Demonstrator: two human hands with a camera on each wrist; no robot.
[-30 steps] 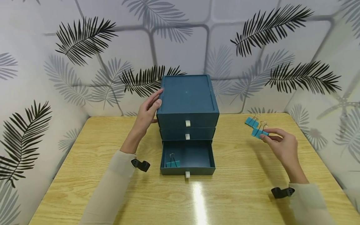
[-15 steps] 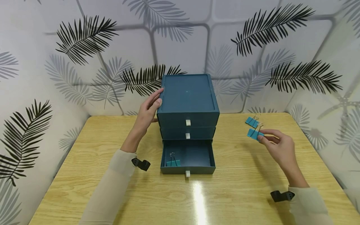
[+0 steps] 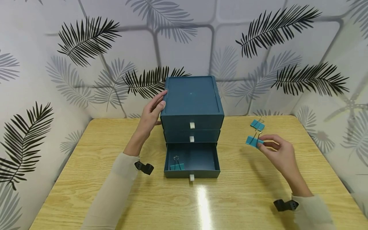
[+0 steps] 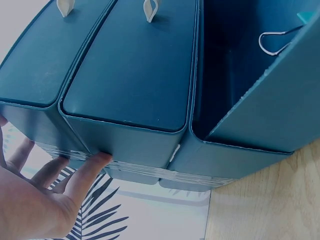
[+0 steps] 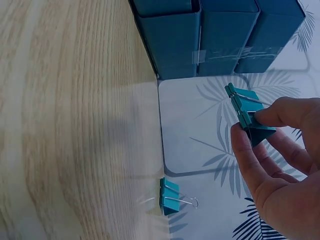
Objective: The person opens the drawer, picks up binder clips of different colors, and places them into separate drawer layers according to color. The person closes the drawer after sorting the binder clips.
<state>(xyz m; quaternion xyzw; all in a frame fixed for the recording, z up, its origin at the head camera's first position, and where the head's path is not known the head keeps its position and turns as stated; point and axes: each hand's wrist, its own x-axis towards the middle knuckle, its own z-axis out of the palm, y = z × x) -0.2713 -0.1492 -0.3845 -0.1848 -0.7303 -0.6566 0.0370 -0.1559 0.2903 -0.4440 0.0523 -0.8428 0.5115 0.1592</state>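
My left hand (image 3: 148, 118) rests against the left side of a dark blue drawer unit (image 3: 192, 95), its fingers fairly straight along the upper edge. In the left wrist view, fingertips touch the unit's side wall. Between thumb and fingers, my right hand (image 3: 280, 153) pinches a teal binder clip (image 3: 253, 141) above the table, right of the unit. A second teal binder clip (image 3: 257, 125) lies on the table just behind it. The bottom drawer (image 3: 201, 174) is pulled out, and another teal binder clip (image 3: 177, 166) sits in its left front corner.
The two upper drawers (image 3: 175, 123) are closed, each with a pale pull tab (image 3: 192, 125). The wooden table (image 3: 244, 198) ends at a leaf-patterned backdrop (image 3: 184, 48) behind and at both sides.
My right hand has moved left and slightly toward the front with the pinched binder clip, away from the clip on the table. The left hand has stayed on the unit.
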